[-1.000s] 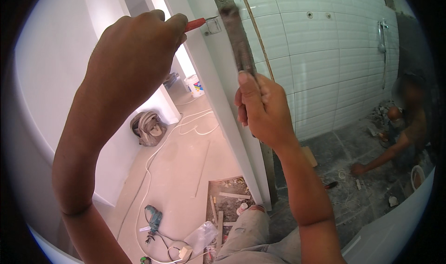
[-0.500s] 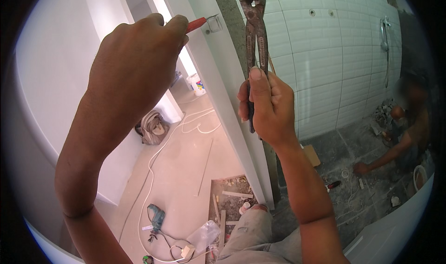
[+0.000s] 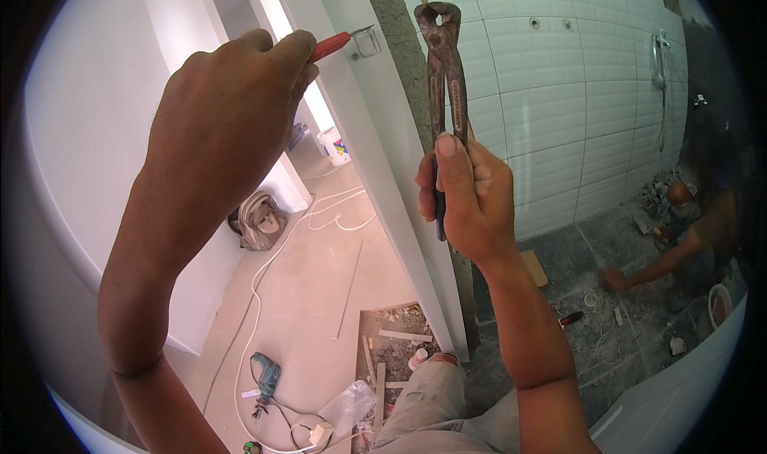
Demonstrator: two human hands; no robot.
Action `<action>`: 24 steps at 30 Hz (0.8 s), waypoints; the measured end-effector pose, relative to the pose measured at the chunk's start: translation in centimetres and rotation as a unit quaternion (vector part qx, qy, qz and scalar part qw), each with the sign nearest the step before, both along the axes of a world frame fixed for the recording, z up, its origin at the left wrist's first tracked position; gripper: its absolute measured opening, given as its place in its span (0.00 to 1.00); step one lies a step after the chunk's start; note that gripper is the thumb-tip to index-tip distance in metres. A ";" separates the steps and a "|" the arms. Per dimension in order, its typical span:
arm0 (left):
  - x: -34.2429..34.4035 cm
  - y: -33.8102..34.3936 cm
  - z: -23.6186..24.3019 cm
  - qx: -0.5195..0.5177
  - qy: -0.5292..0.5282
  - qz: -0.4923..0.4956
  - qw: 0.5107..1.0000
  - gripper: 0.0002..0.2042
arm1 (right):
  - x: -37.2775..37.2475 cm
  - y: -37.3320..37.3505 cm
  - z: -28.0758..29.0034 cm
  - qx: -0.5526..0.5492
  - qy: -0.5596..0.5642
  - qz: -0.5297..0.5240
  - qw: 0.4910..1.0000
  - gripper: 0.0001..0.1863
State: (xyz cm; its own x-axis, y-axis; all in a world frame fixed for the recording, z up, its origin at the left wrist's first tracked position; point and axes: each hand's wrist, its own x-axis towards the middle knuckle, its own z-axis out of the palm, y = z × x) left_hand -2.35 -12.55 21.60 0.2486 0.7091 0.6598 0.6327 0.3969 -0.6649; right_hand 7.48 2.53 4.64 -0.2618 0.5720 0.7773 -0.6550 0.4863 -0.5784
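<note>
White tiled wall (image 3: 543, 126) stands at the back of my remote view. With the left hand (image 3: 228, 102) I pinch a red-handled tool (image 3: 330, 47), its thin tip at the square recess (image 3: 367, 45) in the white door frame (image 3: 379, 102); whether it touches, I cannot tell. My right hand (image 3: 478, 202) is wrapped around the handles of rusty pincers (image 3: 445, 58), held upright. Farther, one teal drill (image 3: 266, 372) lies on the floor (image 3: 307, 278), and a person (image 3: 705, 230) is low at right.

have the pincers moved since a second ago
Yes. Judged against the white frame, the pincers in the right hand have moved right, their head now farther from it.
</note>
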 end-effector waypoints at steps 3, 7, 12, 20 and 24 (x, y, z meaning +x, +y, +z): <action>0.1 0.0 0.0 -0.001 0.001 0.001 1.000 0.13 | 0.1 0.1 -0.1 0.002 0.001 -0.005 1.000 0.26; 0.2 0.0 -0.1 0.000 0.004 0.002 1.000 0.13 | 0.0 0.0 -0.1 0.000 0.000 -0.012 1.000 0.26; 0.5 -0.5 0.7 0.012 0.013 -0.020 1.000 0.12 | -0.3 0.0 -0.1 0.006 0.018 0.002 1.000 0.24; 0.4 -0.2 0.4 -0.006 0.003 -0.006 1.000 0.12 | -0.1 0.1 -0.2 -0.003 0.018 0.009 1.000 0.25; 0.3 0.0 0.3 -0.005 0.003 -0.004 1.000 0.11 | 0.0 0.1 -0.3 0.011 -0.003 0.002 1.000 0.26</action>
